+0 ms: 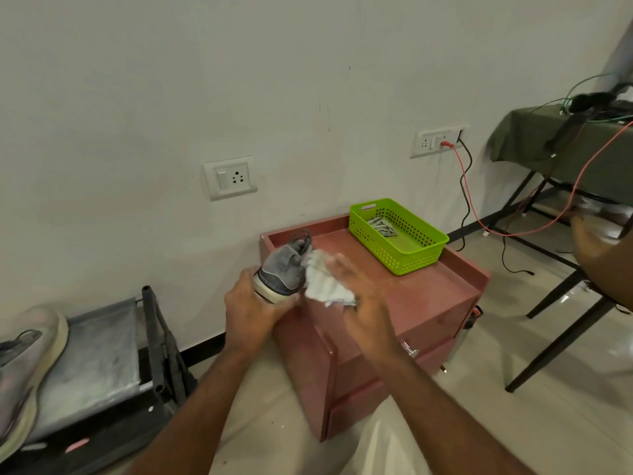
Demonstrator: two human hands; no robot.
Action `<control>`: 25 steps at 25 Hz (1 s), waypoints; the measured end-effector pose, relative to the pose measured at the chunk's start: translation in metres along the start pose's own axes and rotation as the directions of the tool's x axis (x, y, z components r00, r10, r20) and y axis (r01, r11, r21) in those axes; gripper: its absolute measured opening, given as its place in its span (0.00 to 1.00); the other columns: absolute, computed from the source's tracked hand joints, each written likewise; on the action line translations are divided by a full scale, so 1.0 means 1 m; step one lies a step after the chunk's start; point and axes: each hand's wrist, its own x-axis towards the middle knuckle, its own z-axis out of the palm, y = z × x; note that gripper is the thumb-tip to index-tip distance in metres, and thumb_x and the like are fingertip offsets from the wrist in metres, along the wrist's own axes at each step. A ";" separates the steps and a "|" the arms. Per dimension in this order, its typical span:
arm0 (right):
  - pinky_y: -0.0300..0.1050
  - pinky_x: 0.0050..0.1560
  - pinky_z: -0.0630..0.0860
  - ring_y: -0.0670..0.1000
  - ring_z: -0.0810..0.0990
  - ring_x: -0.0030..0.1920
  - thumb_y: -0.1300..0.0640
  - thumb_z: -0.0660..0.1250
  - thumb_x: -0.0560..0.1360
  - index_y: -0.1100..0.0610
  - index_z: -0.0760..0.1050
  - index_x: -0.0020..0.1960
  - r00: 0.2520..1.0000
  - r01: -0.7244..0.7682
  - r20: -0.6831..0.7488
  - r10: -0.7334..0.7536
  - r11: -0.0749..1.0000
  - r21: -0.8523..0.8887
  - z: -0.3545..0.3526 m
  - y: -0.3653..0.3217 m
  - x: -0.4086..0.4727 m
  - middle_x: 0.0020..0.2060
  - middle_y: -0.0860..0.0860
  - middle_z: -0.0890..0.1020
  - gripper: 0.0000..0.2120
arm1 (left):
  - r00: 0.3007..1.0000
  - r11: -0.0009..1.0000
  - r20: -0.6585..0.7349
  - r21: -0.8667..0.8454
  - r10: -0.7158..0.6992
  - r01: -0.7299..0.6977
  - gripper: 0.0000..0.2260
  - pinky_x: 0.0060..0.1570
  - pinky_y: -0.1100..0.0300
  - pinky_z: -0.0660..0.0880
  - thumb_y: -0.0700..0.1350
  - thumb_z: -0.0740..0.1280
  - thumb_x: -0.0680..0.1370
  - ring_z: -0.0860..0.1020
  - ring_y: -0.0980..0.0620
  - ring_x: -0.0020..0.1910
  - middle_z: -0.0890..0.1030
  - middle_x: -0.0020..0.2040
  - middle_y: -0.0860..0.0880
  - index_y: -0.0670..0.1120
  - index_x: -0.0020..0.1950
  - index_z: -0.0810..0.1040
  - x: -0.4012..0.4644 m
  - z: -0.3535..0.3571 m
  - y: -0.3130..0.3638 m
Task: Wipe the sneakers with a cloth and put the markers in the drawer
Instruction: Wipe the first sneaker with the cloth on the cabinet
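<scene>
Above the red drawer cabinet (pixel 428 303), the person's left hand (pixel 250 310) grips the heel of a grey sneaker (pixel 282 272), while the right hand (pixel 356 289), fingers fairly straight, presses a white cloth (pixel 325 286) against its side.

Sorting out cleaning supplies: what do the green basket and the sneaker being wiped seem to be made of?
The green basket looks like glossy moulded plastic: uniform colour, a regular grid of punched holes. The sneaker seems to have a matte grey fabric or suede-like upper, hard to tell which, over a pale rubbery sole.
</scene>
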 end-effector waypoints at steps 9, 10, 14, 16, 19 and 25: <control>0.49 0.67 0.75 0.42 0.78 0.64 0.69 0.74 0.70 0.43 0.76 0.67 0.980 -0.194 -0.041 0.195 0.981 0.032 0.029 0.025 0.027 0.64 0.44 0.80 0.32 | 0.963 0.963 -0.062 -0.081 -0.261 0.256 0.32 0.47 0.60 0.82 0.56 0.86 0.58 0.84 0.58 0.44 0.85 0.47 0.53 0.46 0.56 0.80 0.007 -0.010 -0.008; 0.47 0.70 0.72 0.44 0.76 0.68 0.73 0.71 0.71 0.47 0.75 0.69 0.997 -0.081 0.018 0.079 0.993 0.086 0.034 0.022 0.027 0.67 0.47 0.78 0.32 | 0.957 0.958 -0.074 -0.083 -0.282 0.276 0.31 0.46 0.59 0.82 0.56 0.86 0.58 0.84 0.58 0.44 0.86 0.47 0.53 0.46 0.55 0.81 0.007 -0.009 -0.010; 0.44 0.70 0.72 0.42 0.75 0.68 0.70 0.68 0.73 0.43 0.74 0.70 0.975 -0.157 0.159 0.153 0.987 0.016 0.042 0.042 0.028 0.67 0.46 0.79 0.32 | 0.958 0.958 -0.033 -0.035 -0.285 0.284 0.33 0.43 0.62 0.81 0.57 0.86 0.55 0.84 0.59 0.42 0.85 0.45 0.53 0.45 0.54 0.81 0.001 0.005 -0.008; 0.47 0.60 0.79 0.44 0.81 0.60 0.58 0.70 0.76 0.39 0.76 0.67 0.914 -0.397 0.044 0.403 0.912 -0.107 0.031 0.069 0.029 0.60 0.43 0.83 0.23 | 0.964 0.965 -0.041 -0.019 -0.263 0.262 0.33 0.41 0.66 0.79 0.58 0.86 0.55 0.83 0.59 0.42 0.85 0.44 0.54 0.45 0.53 0.81 0.001 0.008 -0.006; 0.40 0.51 0.81 0.39 0.83 0.50 0.51 0.72 0.72 0.39 0.78 0.65 0.862 -0.501 0.082 0.501 0.865 -0.021 0.028 0.077 0.029 0.51 0.39 0.85 0.23 | 0.952 0.955 -0.076 -0.022 -0.297 0.297 0.30 0.36 0.70 0.75 0.58 0.85 0.57 0.83 0.58 0.41 0.84 0.43 0.52 0.45 0.50 0.81 0.001 0.011 -0.004; 0.44 0.39 0.76 0.50 0.81 0.40 0.66 0.67 0.69 0.55 0.84 0.47 0.706 -0.706 0.107 0.700 0.707 0.036 0.000 0.057 0.033 0.38 0.48 0.83 0.12 | 0.974 0.976 0.138 0.145 -0.182 0.162 0.36 0.47 0.55 0.82 0.65 0.83 0.55 0.84 0.55 0.46 0.85 0.47 0.54 0.49 0.57 0.80 -0.017 0.041 0.006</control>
